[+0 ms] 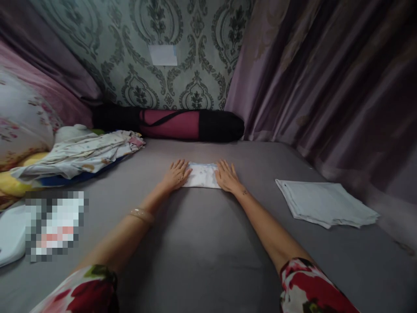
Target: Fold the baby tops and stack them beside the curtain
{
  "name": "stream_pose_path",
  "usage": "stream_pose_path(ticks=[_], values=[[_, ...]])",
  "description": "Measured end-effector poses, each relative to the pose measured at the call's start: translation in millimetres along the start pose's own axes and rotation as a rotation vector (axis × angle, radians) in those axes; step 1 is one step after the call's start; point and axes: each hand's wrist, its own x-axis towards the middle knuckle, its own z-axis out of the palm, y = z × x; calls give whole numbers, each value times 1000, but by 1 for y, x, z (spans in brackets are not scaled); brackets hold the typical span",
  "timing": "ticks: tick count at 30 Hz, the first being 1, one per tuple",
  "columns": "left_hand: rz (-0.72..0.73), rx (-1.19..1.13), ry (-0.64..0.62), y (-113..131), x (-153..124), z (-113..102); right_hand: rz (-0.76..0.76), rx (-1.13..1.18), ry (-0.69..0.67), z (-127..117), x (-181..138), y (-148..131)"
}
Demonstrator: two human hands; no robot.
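A small white folded cloth [202, 176] with a faint print and a bluish far edge lies flat on the grey bed sheet [195, 243]. My left hand [177, 174] rests palm down at its left end, fingers stretched out and thumb on the cloth. On the opposite end lies my right hand [226, 174], also flat, its fingers spread forward and touching the cloth's edge. Neither hand grips it. Both arms reach straight ahead.
Folded pale cloths [325, 202] lie at the right. To the left are a heap of printed clothes [94, 150], a floral pillow [22, 117] and a white object [13, 230] beside a blurred-out patch. A black and maroon long bag [169, 124] lies along the wall.
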Motion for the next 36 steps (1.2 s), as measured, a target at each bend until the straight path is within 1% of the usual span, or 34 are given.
stream_pose_path(ticks=[5,11,14,16,18,21,24,27,29,33,36], values=[[-47,-63,-16,-11,1,21,13,-17,-17,16,-2,11],[-35,-176,-29,-19,8,28,-18,-9,-25,23,4,17],[-34,-309,18,-24,8,29,-19,-4,-57,20,4,20],[-45,-438,90,-26,6,30,-5,4,-90,16,4,19],[-76,-564,184,-28,5,30,15,4,-88,11,5,12],[-102,-672,279,-30,3,32,-16,-6,-43,7,9,-13],[-95,-692,301,-30,3,34,-112,12,-50,9,17,-44],[-93,-682,310,-31,5,37,-151,32,-36,17,24,-66],[-92,-673,301,-31,6,39,-143,33,-18,23,26,-71],[-98,-689,309,-33,10,43,-135,20,19,33,27,-69],[-143,-799,347,-34,11,44,-136,10,14,31,27,-67]])
